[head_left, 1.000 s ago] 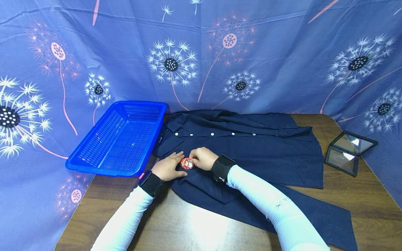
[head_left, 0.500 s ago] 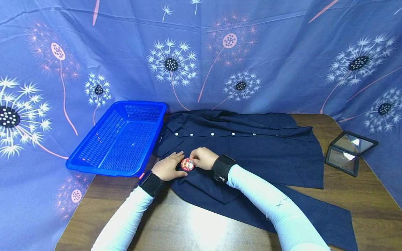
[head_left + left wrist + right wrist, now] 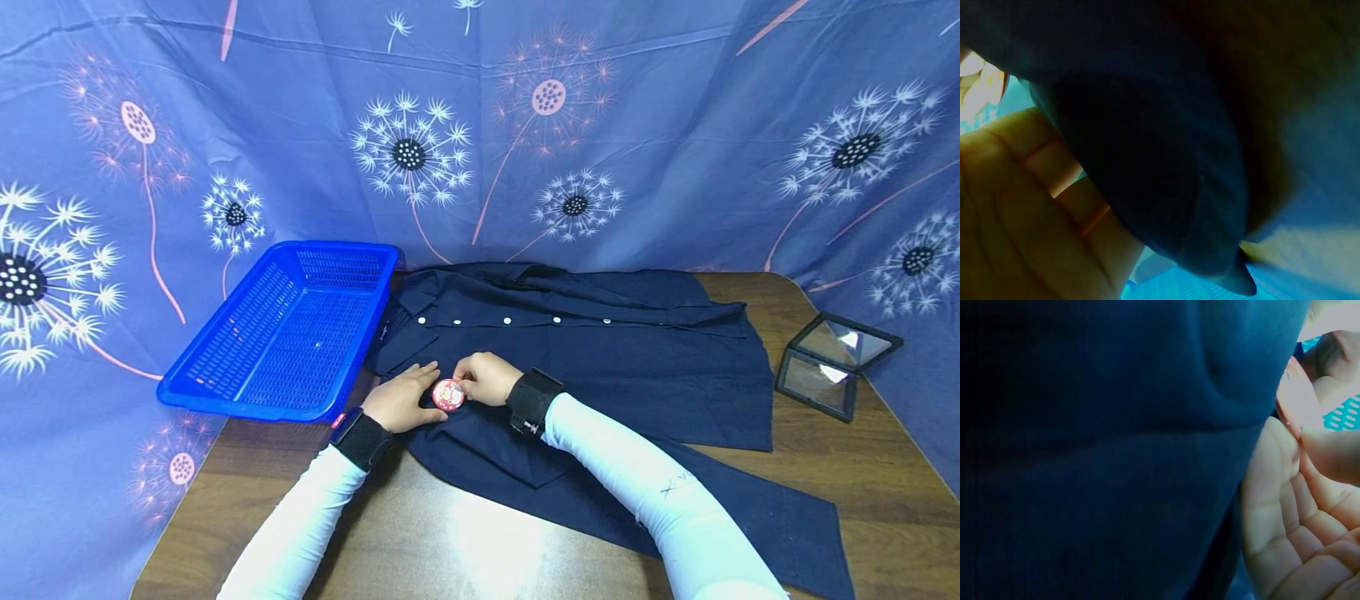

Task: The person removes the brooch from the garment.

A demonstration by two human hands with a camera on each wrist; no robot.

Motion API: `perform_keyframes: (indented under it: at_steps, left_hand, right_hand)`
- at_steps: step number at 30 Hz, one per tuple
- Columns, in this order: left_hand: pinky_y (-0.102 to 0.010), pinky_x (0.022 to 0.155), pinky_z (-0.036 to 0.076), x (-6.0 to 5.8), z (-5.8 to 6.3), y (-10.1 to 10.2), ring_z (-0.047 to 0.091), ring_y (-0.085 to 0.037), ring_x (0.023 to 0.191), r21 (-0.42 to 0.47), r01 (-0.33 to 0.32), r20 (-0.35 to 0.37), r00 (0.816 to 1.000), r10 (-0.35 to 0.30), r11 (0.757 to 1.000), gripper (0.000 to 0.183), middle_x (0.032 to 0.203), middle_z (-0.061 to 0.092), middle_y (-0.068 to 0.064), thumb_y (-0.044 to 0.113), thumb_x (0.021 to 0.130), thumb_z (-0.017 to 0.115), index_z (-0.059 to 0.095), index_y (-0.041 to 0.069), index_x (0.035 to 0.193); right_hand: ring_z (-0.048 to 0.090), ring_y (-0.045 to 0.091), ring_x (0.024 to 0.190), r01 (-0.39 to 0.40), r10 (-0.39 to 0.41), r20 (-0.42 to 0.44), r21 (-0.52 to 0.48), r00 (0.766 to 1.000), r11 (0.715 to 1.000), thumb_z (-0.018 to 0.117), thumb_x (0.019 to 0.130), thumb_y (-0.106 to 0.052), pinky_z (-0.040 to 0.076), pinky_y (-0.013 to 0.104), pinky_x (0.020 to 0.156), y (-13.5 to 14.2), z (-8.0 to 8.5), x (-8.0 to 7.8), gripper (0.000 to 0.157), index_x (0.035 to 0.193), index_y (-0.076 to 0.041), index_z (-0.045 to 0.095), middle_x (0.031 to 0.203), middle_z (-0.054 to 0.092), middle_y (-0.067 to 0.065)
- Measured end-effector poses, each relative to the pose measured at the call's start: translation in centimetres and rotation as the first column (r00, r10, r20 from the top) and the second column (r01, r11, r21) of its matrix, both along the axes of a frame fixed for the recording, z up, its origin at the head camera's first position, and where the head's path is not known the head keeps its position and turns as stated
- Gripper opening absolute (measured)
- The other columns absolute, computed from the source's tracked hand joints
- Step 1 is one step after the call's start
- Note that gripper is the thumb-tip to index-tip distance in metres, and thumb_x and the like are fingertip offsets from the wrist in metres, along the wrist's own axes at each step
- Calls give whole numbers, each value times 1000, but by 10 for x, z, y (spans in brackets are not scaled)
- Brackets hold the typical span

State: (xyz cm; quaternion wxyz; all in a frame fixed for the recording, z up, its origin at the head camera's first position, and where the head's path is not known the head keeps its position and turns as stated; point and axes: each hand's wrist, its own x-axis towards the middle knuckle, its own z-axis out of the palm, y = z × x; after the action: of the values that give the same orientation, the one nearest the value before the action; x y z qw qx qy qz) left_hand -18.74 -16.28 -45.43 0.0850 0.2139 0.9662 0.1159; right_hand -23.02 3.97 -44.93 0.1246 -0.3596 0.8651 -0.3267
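Note:
A round red badge [image 3: 448,395] with a pale printed picture lies over the front of a dark navy shirt [image 3: 600,367] with white buttons. My right hand [image 3: 489,380] pinches the badge's right edge between thumb and fingers. In the right wrist view the badge [image 3: 1298,397] shows nearly edge-on above the thumb [image 3: 1335,453]. Close on the badge's left, my left hand [image 3: 401,400] rests on the shirt with fingers extended and thumb apart. Folds of dark cloth [image 3: 1135,162] hide its fingertips in the left wrist view.
A blue perforated plastic basket [image 3: 255,412] stands at the left of the wooden table [image 3: 420,533]. At the right edge lies an unfolded black-framed mirror [image 3: 817,383]. A blue dandelion-print curtain [image 3: 480,150] hangs behind. One shirt sleeve [image 3: 780,517] stretches toward the front right.
The badge has shifted slightly toward me and tilted, so its face catches more light and looks paler. Both hands have stayed nearly in place.

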Motion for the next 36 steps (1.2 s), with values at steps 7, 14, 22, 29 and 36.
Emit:
perform_keyframes:
  at_steps: [7, 14, 22, 29, 36]
  left_hand:
    - [-50, 112, 37, 0, 1, 0, 40, -38, 141, -3, 0, -8, 1000, 0, 1000, 79, 152, 44, -12, 48, 81, 74, 50, 2, 141]
    - [-49, 113, 36, 0, 2, 0, 40, -38, 141, -10, -4, -4, 1000, 4, 1000, 80, 153, 44, -12, 49, 81, 74, 50, 2, 142]
    - [-50, 113, 36, 1, 3, 1, 41, -38, 140, -5, -11, 1, 1000, 11, 1000, 80, 153, 44, -12, 48, 81, 75, 50, 2, 142]
    - [-50, 112, 37, 0, 2, 0, 41, -38, 140, -6, -11, -9, 1000, 11, 1000, 81, 152, 44, -12, 48, 80, 75, 50, 2, 141]
    - [-51, 111, 38, 0, 0, -1, 41, -38, 140, -7, -13, -14, 1000, 13, 1000, 80, 152, 44, -11, 50, 80, 75, 51, 3, 141]
  right_hand:
    - [55, 4, 58, 49, -51, 38, 52, 998, 997, 61, 88, -1, 41, 17, 54, -3, 7, 6, 7, 86, -3, 67, 68, 65, 2]
    - [53, 1, 58, 56, -58, 20, 80, 998, 995, 61, 88, -2, 40, 14, 55, -3, 11, 9, 7, 86, -4, 67, 70, 68, 2]
    - [54, 1, 57, 49, -52, 42, 69, 998, 996, 62, 87, -3, 41, 15, 54, -2, 9, 8, 6, 85, -5, 67, 68, 67, 2]
    - [55, 1, 57, 44, -47, 48, 57, 998, 997, 62, 88, -3, 41, 15, 53, -2, 9, 8, 6, 84, -5, 67, 67, 66, 0]
    - [56, 1, 57, 48, -51, 68, 43, 996, 998, 62, 89, -4, 42, 15, 53, 0, 9, 9, 6, 85, -4, 67, 68, 67, 1]
